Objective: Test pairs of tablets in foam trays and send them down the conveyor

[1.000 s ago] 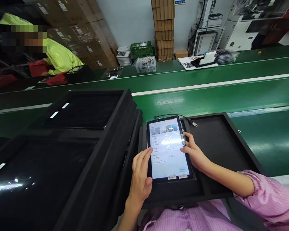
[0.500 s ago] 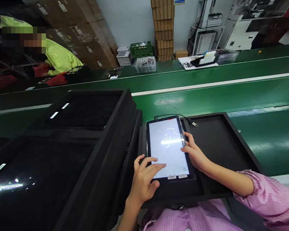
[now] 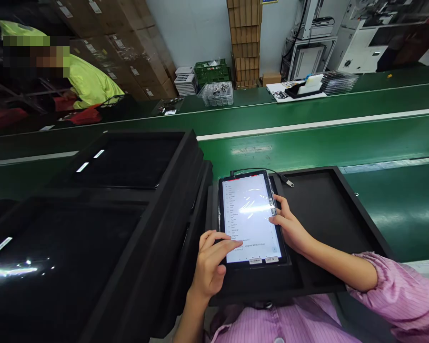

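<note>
A tablet [image 3: 252,209] with a lit white screen lies tilted in a black foam tray [image 3: 321,209]. Lines of small text run down the left of its screen, and two label stickers sit on its lower edge. My right hand [image 3: 289,226] grips the tablet's right edge, thumb on the front, the other fingers partly hidden behind. Over the lower left of the screen, my left hand [image 3: 212,262] has its fingers stretched out, index fingertip at or just above the glass. A short black cable [image 3: 267,170] with a USB plug runs from the tablet's top edge.
Stacked black trays [image 3: 160,200] holding dark-screened devices rise at the left. Beyond runs a green conveyor [image 3: 307,143] with a white strip. Across it stand a clear plastic box [image 3: 217,94], a green crate [image 3: 211,71] and cartons [image 3: 128,47]. A co-worker in a yellow-green top [image 3: 91,81] is at far left.
The tablet's screen went from nearly blank to showing a list of text lines. My left hand's fingers drew closer together and shifted slightly left. My right hand keeps its grip.
</note>
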The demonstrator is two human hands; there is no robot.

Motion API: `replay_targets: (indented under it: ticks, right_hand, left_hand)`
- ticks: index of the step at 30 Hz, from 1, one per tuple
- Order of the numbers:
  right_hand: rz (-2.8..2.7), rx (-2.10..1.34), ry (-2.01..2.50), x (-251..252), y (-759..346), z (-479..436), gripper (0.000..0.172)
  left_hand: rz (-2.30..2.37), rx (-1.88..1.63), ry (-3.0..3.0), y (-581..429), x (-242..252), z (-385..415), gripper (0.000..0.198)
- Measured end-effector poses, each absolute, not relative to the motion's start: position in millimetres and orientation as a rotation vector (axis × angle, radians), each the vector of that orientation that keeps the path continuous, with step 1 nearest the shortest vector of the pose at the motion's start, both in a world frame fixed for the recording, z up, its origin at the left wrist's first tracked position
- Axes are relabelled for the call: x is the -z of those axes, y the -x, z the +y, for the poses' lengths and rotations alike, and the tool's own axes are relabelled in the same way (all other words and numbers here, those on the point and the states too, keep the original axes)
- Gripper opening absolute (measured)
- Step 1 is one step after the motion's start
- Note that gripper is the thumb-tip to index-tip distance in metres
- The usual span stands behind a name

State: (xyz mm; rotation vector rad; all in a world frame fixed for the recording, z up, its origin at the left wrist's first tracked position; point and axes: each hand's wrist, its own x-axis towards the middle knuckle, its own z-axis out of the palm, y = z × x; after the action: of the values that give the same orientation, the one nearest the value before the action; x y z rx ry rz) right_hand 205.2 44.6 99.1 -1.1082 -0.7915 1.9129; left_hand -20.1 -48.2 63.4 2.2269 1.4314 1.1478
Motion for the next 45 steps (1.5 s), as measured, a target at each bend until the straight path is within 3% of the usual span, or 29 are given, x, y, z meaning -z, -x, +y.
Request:
replay_targets:
  ticks: [3, 6, 11, 18, 23, 29, 37, 45]
  right_hand:
    - [-0.790, -1.906, 1.136, -100, -206, 45, 0.073]
    - [-0.799, -1.908, 1.149, -100, -206, 45, 0.073]
    - [-0.802, -1.910, 1.138, -97, -206, 45, 0.074]
    - [-0.804, -1.910, 1.132, -94, -206, 45, 0.074]
    - [-0.813, -1.921, 1.115, -95, -207, 45, 0.071]
    - [-0.782, -1.902, 1.143, -96, -206, 45, 0.071]
    - [-0.853, -1.929, 1.004, -89, -206, 47, 0.049]
    - [-0.775, -2.013, 0.972, -77, -205, 53, 0.068]
  left_hand:
    - [1.663, -0.978, -2.167, 15, -67, -45, 0.073]
    - [1.766, -1.054, -2.174, 12, -69, -44, 0.081]
    - [1.365, -1.265, -2.367, 18, -69, -49, 0.067]
    - [1.271, -1.042, -2.506, 15, -74, -50, 0.061]
    - [1.457, -1.341, -2.400, 18, -72, -52, 0.075]
    - [1.541, -1.295, -2.248, 17, -68, -48, 0.079]
    - [1.733, -1.123, -2.001, 11, -61, -43, 0.088]
    - [1.707, -1.018, -1.974, 14, -51, -40, 0.091]
